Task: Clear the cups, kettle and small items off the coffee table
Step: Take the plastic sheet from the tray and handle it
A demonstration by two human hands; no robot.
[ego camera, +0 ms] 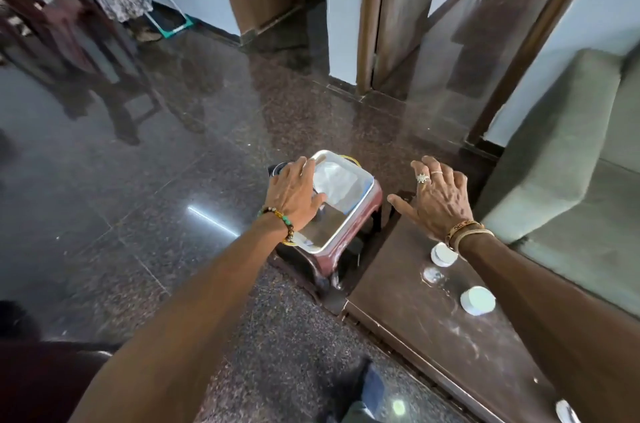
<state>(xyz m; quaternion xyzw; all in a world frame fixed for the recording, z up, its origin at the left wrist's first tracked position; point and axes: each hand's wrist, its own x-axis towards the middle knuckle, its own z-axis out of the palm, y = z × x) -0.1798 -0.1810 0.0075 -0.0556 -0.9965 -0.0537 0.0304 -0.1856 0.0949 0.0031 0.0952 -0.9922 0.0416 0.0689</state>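
A steel tray (349,214) sits on a red plastic stool (360,214) just off the far end of the dark coffee table (415,318). In the tray lies a crumpled white bag (337,181). My left hand (294,194) lies over the tray's left rim, fingers stretched and thumb pointing into the tray; a dark object (277,169) peeks out beyond the fingers. My right hand (438,197) is spread over the table's far end and holds nothing. On the table are two white round lids (478,299) (443,255) and a small clear piece (433,274).
A grey-green sofa (561,173) runs along the table's right side. A pale utensil tip (567,411) shows at the table's near right. Polished dark stone floor (138,197) spreads left. A wooden chair (69,51) and door frames (367,24) stand farther back.
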